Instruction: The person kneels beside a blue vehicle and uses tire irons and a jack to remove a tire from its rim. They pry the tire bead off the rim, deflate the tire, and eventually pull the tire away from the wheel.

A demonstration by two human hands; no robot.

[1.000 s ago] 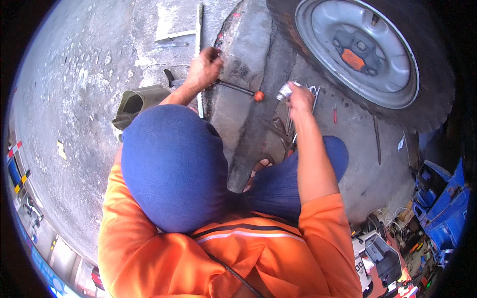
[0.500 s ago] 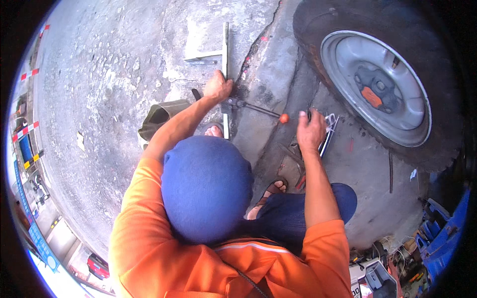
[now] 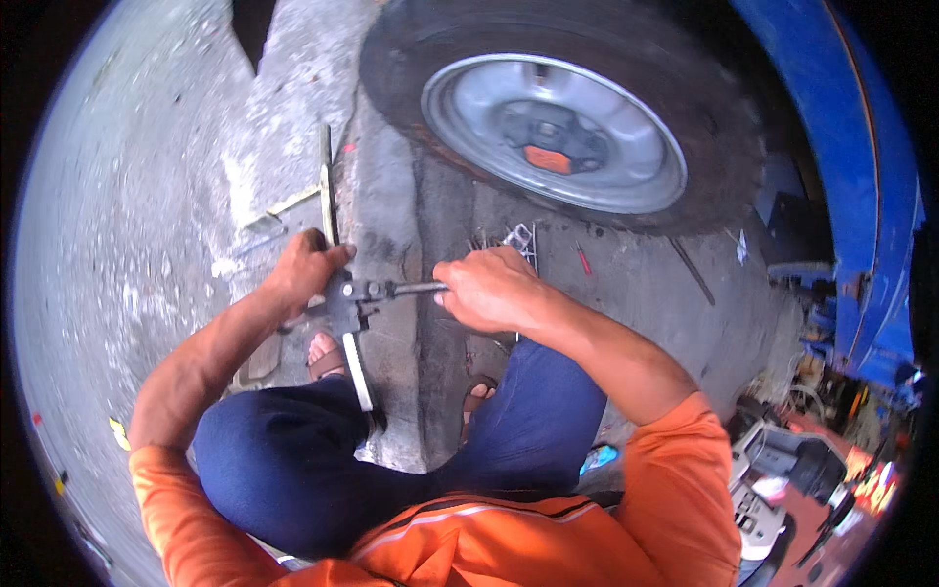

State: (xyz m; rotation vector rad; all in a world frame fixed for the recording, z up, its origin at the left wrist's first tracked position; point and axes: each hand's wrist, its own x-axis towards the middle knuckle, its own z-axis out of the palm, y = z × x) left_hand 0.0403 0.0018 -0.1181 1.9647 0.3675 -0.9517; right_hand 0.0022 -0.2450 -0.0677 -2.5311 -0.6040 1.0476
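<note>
Crouched on the concrete floor point(image 3: 147, 196) beside a big wheel point(image 3: 558, 132), I clamp a metal strip point(image 3: 337, 284) in a small tool point(image 3: 347, 298), left hand point(image 3: 303, 269) wrapped around its body, right hand point(image 3: 489, 289) closed on its handle point(image 3: 416, 288); next, I judge, a firm, steady pull.

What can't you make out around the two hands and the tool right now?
- Head view: handle end of the dark tool is hidden inside the right hand.
- Where the tool meets the long metal bar is covered by the left hand.
- The bar's lower end is hidden by the knee.
- Small metal parts by the wheel are too small to identify.
</note>
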